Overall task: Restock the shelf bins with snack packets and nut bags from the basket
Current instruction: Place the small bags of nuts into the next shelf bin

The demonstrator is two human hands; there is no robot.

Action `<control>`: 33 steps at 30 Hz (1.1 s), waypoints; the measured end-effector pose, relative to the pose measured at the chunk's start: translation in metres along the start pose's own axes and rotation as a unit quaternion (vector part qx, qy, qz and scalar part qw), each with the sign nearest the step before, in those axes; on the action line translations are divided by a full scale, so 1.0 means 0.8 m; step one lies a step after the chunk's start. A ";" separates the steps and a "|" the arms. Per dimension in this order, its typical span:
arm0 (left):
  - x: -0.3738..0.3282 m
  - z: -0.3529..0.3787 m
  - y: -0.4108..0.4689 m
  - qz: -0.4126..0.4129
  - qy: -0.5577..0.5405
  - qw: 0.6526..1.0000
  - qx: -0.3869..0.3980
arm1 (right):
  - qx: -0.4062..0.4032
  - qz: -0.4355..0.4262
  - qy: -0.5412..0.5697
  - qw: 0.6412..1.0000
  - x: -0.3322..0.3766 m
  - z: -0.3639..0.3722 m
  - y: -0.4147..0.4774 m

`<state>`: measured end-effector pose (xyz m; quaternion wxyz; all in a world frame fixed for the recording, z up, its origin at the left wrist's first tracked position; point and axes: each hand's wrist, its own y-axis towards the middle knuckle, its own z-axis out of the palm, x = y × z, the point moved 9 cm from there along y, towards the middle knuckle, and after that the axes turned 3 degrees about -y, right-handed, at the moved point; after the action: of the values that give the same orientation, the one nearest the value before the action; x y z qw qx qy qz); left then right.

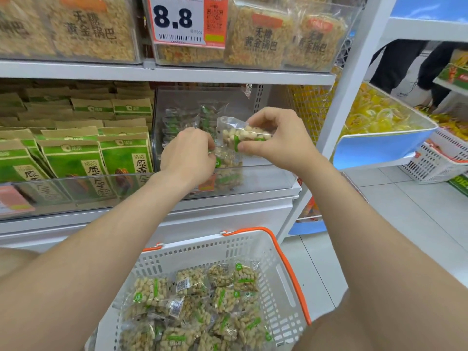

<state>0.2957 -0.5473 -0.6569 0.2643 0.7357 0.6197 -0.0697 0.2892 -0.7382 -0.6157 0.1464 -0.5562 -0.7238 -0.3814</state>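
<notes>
At frame centre, the right hand pinches a nut bag, long axis lying left to right, over the clear shelf bin. The left hand grips a second bag standing inside.

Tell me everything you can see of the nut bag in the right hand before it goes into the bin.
The nut bag is a small clear plastic packet, crinkled, filled with pale nuts and marked with a green strip. The right hand pinches its right end, thumb beneath and fingers curled over the top. It hangs tilted over the clear bin, just above like packets standing inside. The left hand is close to its lower left corner; whether it touches cannot be told.
</notes>
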 end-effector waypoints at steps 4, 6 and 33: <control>0.001 0.000 0.000 -0.006 0.005 1.000 -0.001 | -0.011 0.070 0.073 0.995 -0.018 -0.004 0.001; 0.003 0.001 0.001 -0.012 0.001 1.000 0.002 | -0.017 0.081 0.093 0.992 -0.024 -0.007 0.002; 0.015 -0.008 0.013 -0.049 -0.050 0.998 0.009 | 0.126 -0.074 -0.140 0.979 0.006 0.044 -0.004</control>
<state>0.3072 -0.5347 -0.6537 0.2845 0.7021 0.6407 -0.1244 0.2918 -0.7099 -0.6373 0.0840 -0.5259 -0.8184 -0.2158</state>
